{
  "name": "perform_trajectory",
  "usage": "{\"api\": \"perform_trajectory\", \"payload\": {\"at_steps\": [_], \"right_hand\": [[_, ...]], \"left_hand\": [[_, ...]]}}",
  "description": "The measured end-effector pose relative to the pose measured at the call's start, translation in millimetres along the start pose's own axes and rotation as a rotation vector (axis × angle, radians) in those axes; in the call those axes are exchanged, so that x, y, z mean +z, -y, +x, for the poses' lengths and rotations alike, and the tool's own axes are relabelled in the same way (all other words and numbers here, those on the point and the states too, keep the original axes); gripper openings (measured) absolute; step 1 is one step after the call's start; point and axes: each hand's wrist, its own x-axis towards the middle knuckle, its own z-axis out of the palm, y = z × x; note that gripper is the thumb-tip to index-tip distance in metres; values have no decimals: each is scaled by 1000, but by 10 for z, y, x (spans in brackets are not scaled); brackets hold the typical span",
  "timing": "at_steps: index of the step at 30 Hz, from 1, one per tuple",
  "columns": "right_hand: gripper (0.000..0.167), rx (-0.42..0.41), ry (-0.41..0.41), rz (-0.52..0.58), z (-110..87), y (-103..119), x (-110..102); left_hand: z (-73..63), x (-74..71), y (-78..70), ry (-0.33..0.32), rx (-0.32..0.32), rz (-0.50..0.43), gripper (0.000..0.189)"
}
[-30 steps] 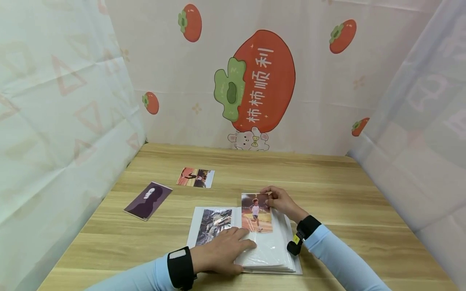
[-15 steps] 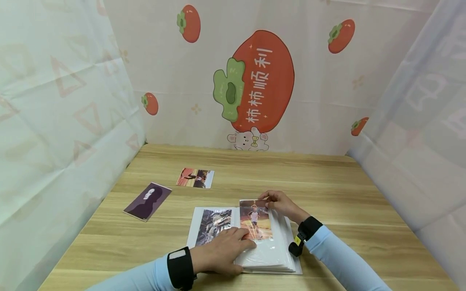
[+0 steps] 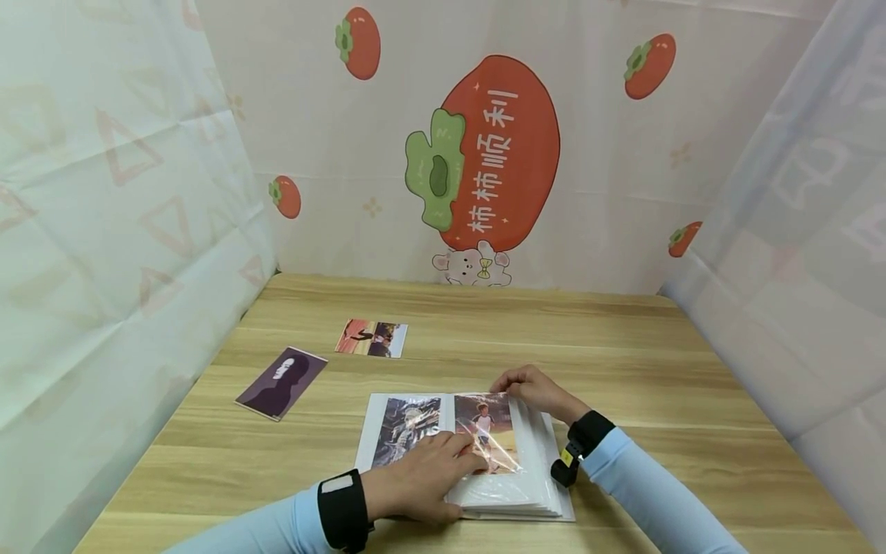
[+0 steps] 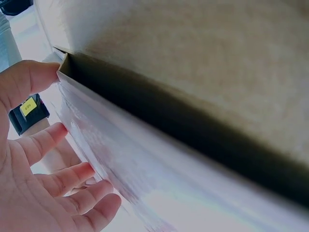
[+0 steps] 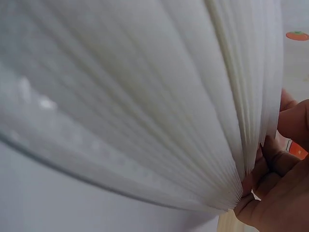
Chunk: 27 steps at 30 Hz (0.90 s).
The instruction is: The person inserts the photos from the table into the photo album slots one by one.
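A photo album [image 3: 508, 494] with clear pockets lies open on the table. My left hand [image 3: 422, 475] rests across its middle with relaxed, spread fingers; its thumb touches the album's lower edge [image 4: 101, 94] in the left wrist view. In the right-hand page's pocket sits a photo [image 3: 501, 431] of a running child, its lower part partly covered by my left fingers. My right hand [image 3: 538, 392] pinches the photo's top right corner. In the right wrist view, the fingers of my right hand [image 5: 277, 169] are at the corner of the fanned pages [image 5: 193, 121].
Another photo [image 3: 394, 423] fills the left-hand page's pocket. Two loose photos lie on the wooden table [image 3: 588, 331] to the left: a purple silhouette print [image 3: 280, 385] and a smaller orange and dark print [image 3: 371, 338]. Printed cloth walls [image 3: 609, 169] enclose the table.
The photo of the running child has slid down into the pocket, its top edge now level with the page top. My right hand has moved slightly down with it; my left hand stays put.
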Motion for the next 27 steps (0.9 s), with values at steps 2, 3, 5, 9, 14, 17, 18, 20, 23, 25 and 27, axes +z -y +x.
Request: {"api": "perform_trajectory", "payload": {"at_steps": [2, 3, 5, 9, 14, 17, 18, 20, 23, 25, 27], "right_hand": [[25, 3, 7, -4, -23, 74, 5], [25, 6, 7, -3, -32, 99, 7], [25, 13, 6, -6, -40, 112, 13], [24, 9, -1, 2, 6, -60, 8], [24, -21, -16, -52, 47, -223, 2], [34, -60, -35, -158, -4, -163, -4], [38, -81, -41, -207, -30, -135, -7], [47, -112, -51, -276, -96, -76, -16], [58, -164, -26, -369, -197, -19, -19], [65, -177, 9, -412, -267, -4, -10], [71, -181, 48, -454, -334, -7, 7]], "left_hand": [[-2, 3, 2, -13, 8, 7, 59], [-4, 5, 3, -20, 12, 10, 58], [-7, 7, 6, -26, 20, 8, 59], [-10, 5, 2, -14, 16, 2, 59], [-8, 9, 10, -16, 14, 5, 59], [-8, 10, 22, -22, 20, 9, 60], [-8, 8, 27, -21, 21, 10, 60], [-9, 3, 31, -16, 20, 4, 60], [-12, -6, 36, -9, 20, 1, 59], [-16, -11, 35, -7, 18, 2, 59], [-20, -12, 35, -5, 14, 3, 58]]}}
